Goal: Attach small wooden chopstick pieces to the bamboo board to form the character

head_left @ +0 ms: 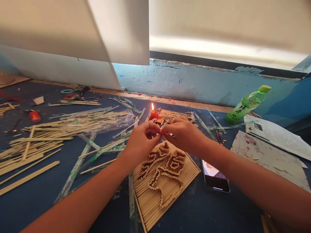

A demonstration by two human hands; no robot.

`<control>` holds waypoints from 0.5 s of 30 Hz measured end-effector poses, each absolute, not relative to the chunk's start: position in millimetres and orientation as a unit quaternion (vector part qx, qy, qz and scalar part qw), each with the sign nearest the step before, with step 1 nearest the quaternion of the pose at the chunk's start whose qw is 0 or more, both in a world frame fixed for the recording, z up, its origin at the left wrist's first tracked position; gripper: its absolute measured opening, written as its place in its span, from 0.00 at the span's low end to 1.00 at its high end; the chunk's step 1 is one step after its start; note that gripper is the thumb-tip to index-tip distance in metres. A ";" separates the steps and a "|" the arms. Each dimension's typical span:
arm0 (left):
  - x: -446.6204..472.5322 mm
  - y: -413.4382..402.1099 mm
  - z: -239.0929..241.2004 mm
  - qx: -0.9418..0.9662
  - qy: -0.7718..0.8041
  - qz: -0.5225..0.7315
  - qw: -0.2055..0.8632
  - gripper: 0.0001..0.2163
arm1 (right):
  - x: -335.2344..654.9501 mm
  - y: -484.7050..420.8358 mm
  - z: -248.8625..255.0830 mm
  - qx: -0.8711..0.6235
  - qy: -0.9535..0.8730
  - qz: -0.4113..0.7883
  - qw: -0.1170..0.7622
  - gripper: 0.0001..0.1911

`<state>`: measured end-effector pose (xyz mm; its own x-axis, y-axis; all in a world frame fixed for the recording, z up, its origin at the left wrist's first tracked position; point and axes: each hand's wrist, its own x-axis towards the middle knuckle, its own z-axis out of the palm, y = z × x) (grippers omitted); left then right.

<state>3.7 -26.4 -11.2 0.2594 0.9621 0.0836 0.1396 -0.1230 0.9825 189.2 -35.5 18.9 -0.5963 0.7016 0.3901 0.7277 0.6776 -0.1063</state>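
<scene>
My left hand and my right hand meet fingertip to fingertip just above a square mat of wooden sticks. Both pinch something small between them; I cannot make out what it is. A raised pattern of short stick pieces is stuck on the mat's top. A short red candle burns just beyond my fingers, its flame upright.
Loose wooden chopsticks and torn clear wrappers cover the dark blue table on the left. A phone lies right of the mat. A green bottle lies tilted at the back right near stained papers. White boards lean on the wall.
</scene>
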 end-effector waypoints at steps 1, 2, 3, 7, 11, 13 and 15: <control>3.9 -25.8 -10.7 0.596 0.440 0.424 0.520 0.10 | 189.4 -36.3 17.8 -0.399 -0.892 -0.040 0.207 0.10; 3.8 -25.2 -10.1 0.571 0.437 0.428 0.548 0.10 | 189.9 -37.2 16.6 -0.399 -0.891 -0.048 0.212 0.10; 3.7 -24.7 -9.5 0.547 0.432 0.430 0.574 0.11 | 190.5 -38.1 15.3 -0.400 -0.889 -0.055 0.218 0.10; 2.4 -24.9 -6.3 0.482 0.412 0.422 0.648 0.13 | 193.7 -40.4 11.5 -0.405 -0.878 -0.063 0.246 0.09; 1.4 -26.9 -1.8 0.478 0.409 0.433 0.646 0.12 | 196.8 -46.4 17.2 -0.412 -0.866 -0.045 0.280 0.07; 0.7 -26.7 -0.5 0.490 0.419 0.444 0.622 0.11 | 197.7 -54.9 24.6 -0.420 -0.860 0.014 0.289 0.05; -0.3 -25.5 -0.3 0.500 0.431 0.450 0.602 0.11 | 197.4 -66.6 32.2 -0.425 -0.852 0.121 0.282 0.04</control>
